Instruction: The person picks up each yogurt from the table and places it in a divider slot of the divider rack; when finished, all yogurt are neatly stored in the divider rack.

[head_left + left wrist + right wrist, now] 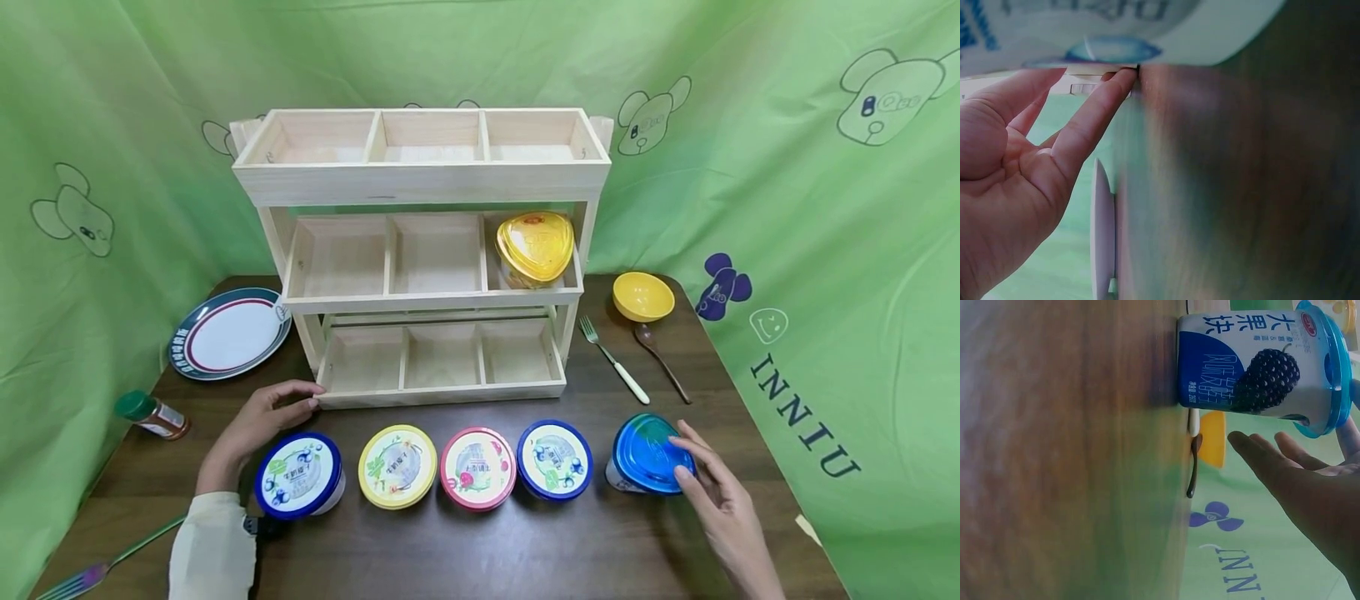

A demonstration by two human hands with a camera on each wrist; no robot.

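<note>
Five lidded cups stand in a row along the near half of the dark bench [525,550], below the wooden rack [423,250]. The right hand [716,492] rests at the 3 o'clock side of the blue-lidded cup [645,454], last in the row; its fingers [686,475] are straight and slightly apart, with the tips touching the lid's rim, as the right wrist view confirms. This cup tilts a little toward the hand. Bare bench lies at 3 and 6 o'clock of it; at 9 o'clock the blue-rimmed cup [555,460] stands just beside it.

The left hand [258,425] lies flat at the far left, its fingers [296,398] straight and close together, with the tips touching the lower left corner of the rack's base. The dark-blue cup [300,475] sits just at 5 o'clock of this hand.

At 12 o'clock of the blue-lidded cup, a fork [613,360] and a spoon [660,360] lie side by side, with a yellow bowl [642,296] beyond them. The bench's right edge runs near the right hand.
</note>
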